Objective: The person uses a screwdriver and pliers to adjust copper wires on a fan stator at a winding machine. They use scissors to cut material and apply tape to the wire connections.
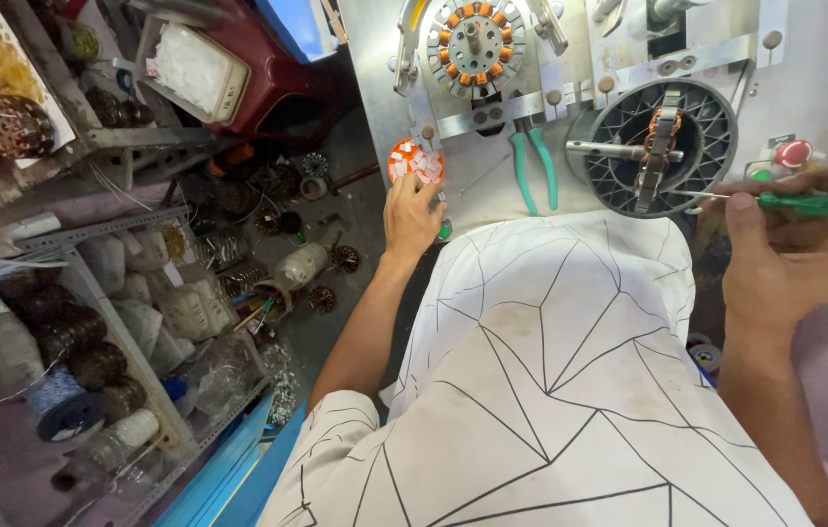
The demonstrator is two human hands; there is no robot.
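Observation:
My left hand [411, 217] reaches into a small orange dish [415, 161] of white plastic pieces at the edge of the metal bench, fingertips on the pieces. My right hand [787, 252] is closed around a green-handled screwdriver [809, 204], whose thin shaft points left toward a black ribbed round fixture [665, 146] that carries a copper-wound part. Above, a round stator [475, 44] with orange coils sits in a metal holder on the bench.
Green-handled pliers [534, 166] lie on the metal bench [805, 88] between dish and fixture. A red button [793, 152] sits at the right. Shelving [72, 322] on the left holds wire spools and bagged parts. Coils and scraps litter the floor [287, 254].

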